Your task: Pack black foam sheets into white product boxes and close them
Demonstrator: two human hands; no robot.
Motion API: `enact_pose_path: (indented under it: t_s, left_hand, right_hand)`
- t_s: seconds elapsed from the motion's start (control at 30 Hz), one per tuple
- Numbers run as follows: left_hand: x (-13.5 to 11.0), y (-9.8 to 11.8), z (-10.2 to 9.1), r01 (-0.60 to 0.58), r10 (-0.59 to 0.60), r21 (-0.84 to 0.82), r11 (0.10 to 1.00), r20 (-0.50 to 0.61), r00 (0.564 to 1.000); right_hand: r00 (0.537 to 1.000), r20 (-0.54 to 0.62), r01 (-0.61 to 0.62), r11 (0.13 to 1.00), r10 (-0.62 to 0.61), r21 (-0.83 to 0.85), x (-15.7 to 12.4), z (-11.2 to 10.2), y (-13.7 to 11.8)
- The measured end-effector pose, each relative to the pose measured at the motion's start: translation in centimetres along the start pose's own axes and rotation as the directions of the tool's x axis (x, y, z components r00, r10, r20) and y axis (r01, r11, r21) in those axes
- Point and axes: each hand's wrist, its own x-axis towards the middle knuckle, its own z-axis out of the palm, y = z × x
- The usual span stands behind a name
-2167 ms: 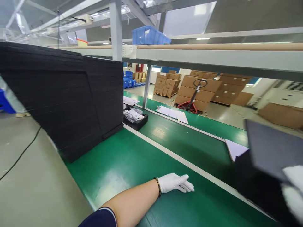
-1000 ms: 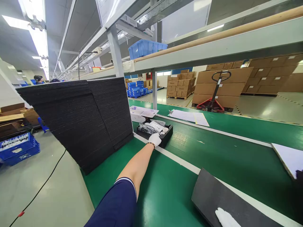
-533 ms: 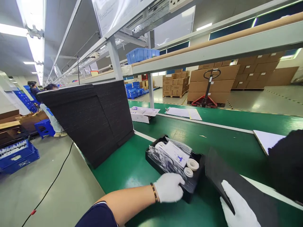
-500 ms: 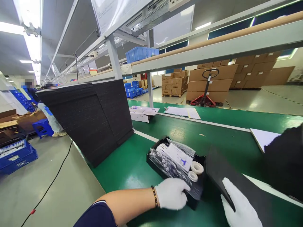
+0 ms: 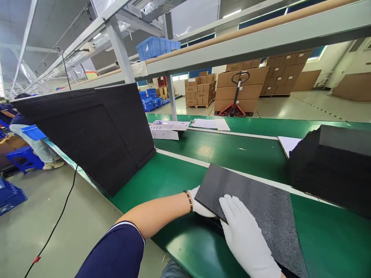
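While the right hand (image 5: pixel 246 239) lies flat with its fingers spread on top of the dark foam sheet (image 5: pixel 255 208), the left hand (image 5: pixel 199 204) is tucked under that sheet's near left edge, so most of it is hidden and you cannot tell how its grip is set. Both hands wear white gloves, and the left wrist has a bead bracelet (image 5: pixel 188 200) just left of the sheet. The foam sheet sits low on the green bench (image 5: pixel 174 181), a bit tilted, with its left corner pointing away from the person. Something dark shows under the sheet's near edge, but you cannot tell what it is. To the left of the sheet, well apart, a big stack of black sheets (image 5: pixel 92 131) leans on the bench. To the right of the sheet, near its far corner, is another pile of black foam (image 5: pixel 333 166), with a white sheet (image 5: pixel 288 144) peeking out beside it. Behind the sheet, far back on the bench, lie a white box (image 5: pixel 166 129) and some papers (image 5: pixel 210 123). Past those, brown boxes (image 5: pixel 234 87) and a red pallet jack (image 5: pixel 233 108) stand on the floor.
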Motion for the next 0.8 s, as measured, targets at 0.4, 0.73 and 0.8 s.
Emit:
enact_pose_path:
  t_s: [0.4, 0.73, 0.8]
  left_hand:
    - [-1.5, -1.8, 0.0, 0.156, -0.136, -0.155, 0.976, 0.132, 0.982]
    - [4.0, 0.5, 2.1, -0.069, 0.081, -0.122, 0.990, 0.096, 0.992]
    - [5.3, 0.1, 2.8, -0.094, 0.111, -0.152, 0.984, 0.107, 0.988]
  right_hand:
    - [0.999, 0.008, -0.035, 0.964, 0.034, 0.265, -1.7, 1.0, -0.2]
    - [0.992, 0.124, -0.007, 0.991, -0.010, 0.135, -3.6, 3.1, 2.3]
    - [0.988, 0.113, -0.114, 0.992, 0.107, 0.056, -4.3, 3.4, 2.6]
